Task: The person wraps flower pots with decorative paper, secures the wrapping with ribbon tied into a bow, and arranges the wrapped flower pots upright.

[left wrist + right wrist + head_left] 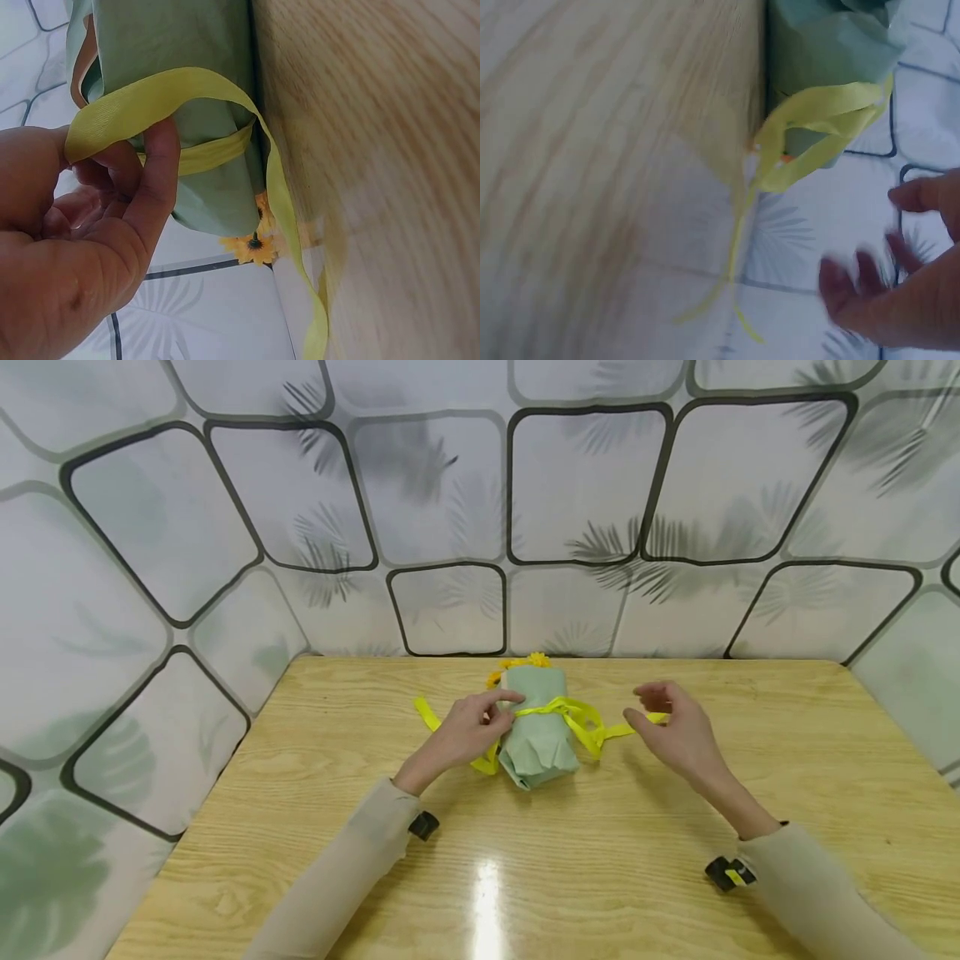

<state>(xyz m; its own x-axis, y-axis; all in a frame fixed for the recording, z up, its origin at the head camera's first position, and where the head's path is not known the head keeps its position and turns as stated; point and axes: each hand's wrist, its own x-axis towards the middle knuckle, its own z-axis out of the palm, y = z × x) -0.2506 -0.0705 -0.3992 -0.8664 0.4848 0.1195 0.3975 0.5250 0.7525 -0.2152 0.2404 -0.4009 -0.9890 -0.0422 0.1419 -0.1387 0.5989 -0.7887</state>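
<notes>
A flower bouquet wrapped in pale green paper (536, 739) lies on the table, its yellow-orange flowers (537, 658) at the far end. A yellow ribbon (558, 703) runs around its middle, with a loop on the right side. At the bouquet's left side, my left hand (472, 727) holds the ribbon (127, 109) between thumb and fingers, close against the paper. My right hand (678, 731) hovers right of the bouquet, fingers spread and slightly bent. In the right wrist view, this hand (900, 292) is apart from the ribbon (810, 109) and holds nothing.
The wooden table (600, 877) extends in front of and beside the bouquet. A patterned curtain (442, 493) stands along its back and sides. One ribbon tail (426, 713) lies to the left and another (618, 731) stretches right toward my right hand.
</notes>
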